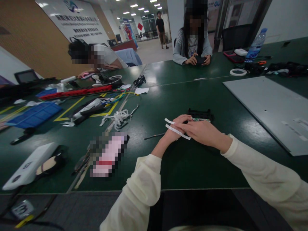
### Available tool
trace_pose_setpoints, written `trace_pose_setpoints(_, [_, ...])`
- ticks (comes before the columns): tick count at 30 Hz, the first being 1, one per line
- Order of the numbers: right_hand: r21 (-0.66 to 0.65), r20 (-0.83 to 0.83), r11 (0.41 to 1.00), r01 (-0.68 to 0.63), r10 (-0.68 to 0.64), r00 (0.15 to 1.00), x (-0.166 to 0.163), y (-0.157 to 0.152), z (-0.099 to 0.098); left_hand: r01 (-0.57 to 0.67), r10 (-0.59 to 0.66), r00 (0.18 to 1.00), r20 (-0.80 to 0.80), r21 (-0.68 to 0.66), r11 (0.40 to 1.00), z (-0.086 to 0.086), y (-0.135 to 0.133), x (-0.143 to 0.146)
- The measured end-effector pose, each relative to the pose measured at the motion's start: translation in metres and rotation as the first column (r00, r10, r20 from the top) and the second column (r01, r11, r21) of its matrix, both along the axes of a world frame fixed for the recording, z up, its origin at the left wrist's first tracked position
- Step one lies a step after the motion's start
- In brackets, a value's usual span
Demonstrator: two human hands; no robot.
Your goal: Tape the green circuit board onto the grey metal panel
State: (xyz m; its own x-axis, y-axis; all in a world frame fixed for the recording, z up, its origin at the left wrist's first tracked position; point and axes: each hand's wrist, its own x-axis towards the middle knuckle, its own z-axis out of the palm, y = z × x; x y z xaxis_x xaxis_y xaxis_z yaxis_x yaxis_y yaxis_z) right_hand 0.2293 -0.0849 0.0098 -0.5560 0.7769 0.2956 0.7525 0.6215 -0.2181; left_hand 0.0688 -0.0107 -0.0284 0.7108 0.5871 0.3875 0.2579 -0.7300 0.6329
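Fingers of the left hand (181, 120) and right hand (204, 133) are overlapping, their grip impossible to tell. Leftward, a wall sign (77, 24) is showing blurred lettering; white strips (178, 132) are crossing the left hand; a black-framed circuit board (199, 114) is lying just beyond both hands; a bottle (254, 48) is wearing an unreadable label.

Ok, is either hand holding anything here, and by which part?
It cannot be told: the left hand and right hand overlap by the circuit board, hiding any grip. Two white strips lie over the left hand.
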Motion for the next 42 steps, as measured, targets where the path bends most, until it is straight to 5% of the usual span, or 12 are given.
trace_pose_setpoints(6, [-0.158, -0.149, 0.953, 0.257, -0.280, 0.948, 0.048, 0.019, 0.014, -0.063, 0.063, 0.998, -0.004, 0.024, 0.998, -0.002, 0.002, 0.002])
trace_pose_setpoints(11, [-0.561, -0.093, 0.764, 0.319, -0.441, 0.893, 0.115, 0.035, 0.000, 0.013, -0.013, 1.000, 0.011, 0.037, 0.999, 0.000, 0.002, 0.000])
trace_pose_setpoints(14, [-0.707, -0.086, 0.679, 0.197, -0.359, 0.929, 0.137, 0.035, -0.007, 0.026, -0.026, 1.000, 0.000, 0.033, 0.999, 0.001, 0.002, 0.000])
trace_pose_setpoints(21, [-0.765, -0.002, 0.639, 0.082, -0.130, 0.992, 0.127, 0.028, 0.001, 0.015, -0.015, 0.999, -0.041, -0.005, 1.000, 0.001, 0.002, -0.001])
trace_pose_setpoints(33, [-0.726, 0.047, 0.685, 0.056, -0.032, 0.998, 0.119, 0.029, -0.003, 0.008, -0.008, 0.999, -0.046, -0.013, 1.000, 0.004, 0.001, 0.000])
trace_pose_setpoints(37, [-0.769, 0.014, 0.639, 0.025, -0.021, 1.000, 0.121, 0.032, 0.000, -0.005, 0.004, 0.999, -0.040, -0.018, 1.000, 0.006, 0.001, 0.001])
trace_pose_setpoints(42, [-0.861, -0.080, 0.508, -0.035, -0.066, 0.995, 0.119, 0.029, 0.005, 0.009, -0.010, 0.999, -0.051, -0.034, 0.999, 0.007, 0.001, 0.000])
